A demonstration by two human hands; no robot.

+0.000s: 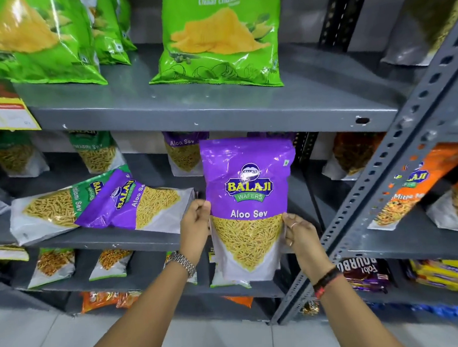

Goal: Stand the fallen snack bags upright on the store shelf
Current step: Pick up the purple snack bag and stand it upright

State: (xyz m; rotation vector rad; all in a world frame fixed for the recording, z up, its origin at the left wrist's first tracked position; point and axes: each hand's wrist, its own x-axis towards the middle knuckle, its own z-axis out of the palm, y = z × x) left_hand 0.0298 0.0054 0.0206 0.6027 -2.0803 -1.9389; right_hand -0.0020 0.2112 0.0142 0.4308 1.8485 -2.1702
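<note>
I hold a purple Aloo Sev bag [248, 196] upright in front of the middle grey shelf [135, 238]. My left hand [195, 227] grips its left edge and my right hand [299, 232] grips its right edge. Left of it, a second purple Aloo Sev bag [140, 204] lies fallen on its side on that shelf, partly over a fallen green Ratlami Sev bag [51, 210]. Behind them, another Aloo Sev bag [182, 155] and a Ratlami Sev bag [96, 152] stand upright at the back.
Green chips bags [221, 35] stand on the shelf above. A perforated grey upright post [400, 161] runs diagonally at the right, with orange snack bags [413, 185] beyond it. Smaller snack bags [53, 267] fill the lower shelf. A yellow price sign [1, 110] hangs at the left.
</note>
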